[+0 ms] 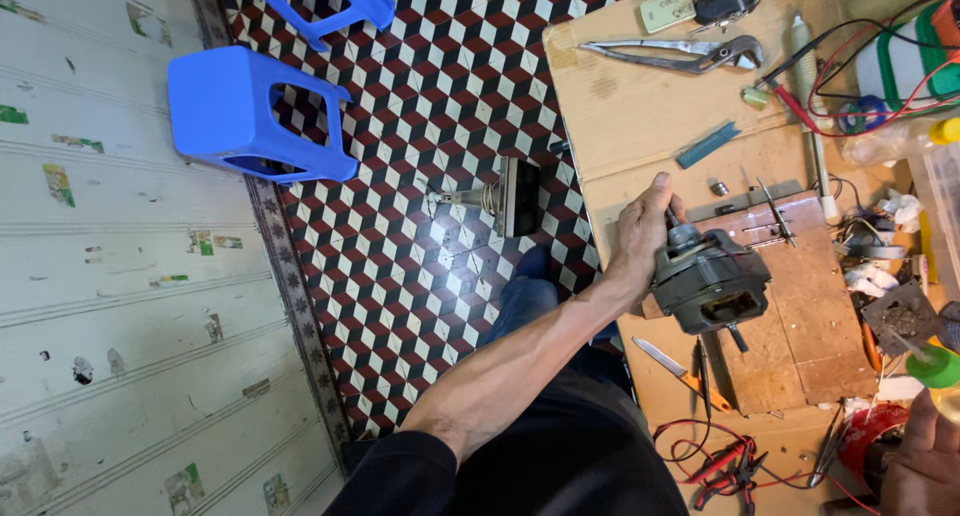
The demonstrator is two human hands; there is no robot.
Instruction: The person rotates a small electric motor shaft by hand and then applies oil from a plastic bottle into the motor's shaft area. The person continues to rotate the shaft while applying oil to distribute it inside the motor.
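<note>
Left hand (640, 238) at frame centre, grip clamped on dark grey electric motor (710, 281), held over wooden bench (640, 116). Right hand (925, 461), lower right corner, grip unclear.

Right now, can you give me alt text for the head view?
The left hand grips a dark grey motor above a cluttered wooden workbench; the right hand holds a green-capped bottle. Pliers lie farther along the bench.
</note>
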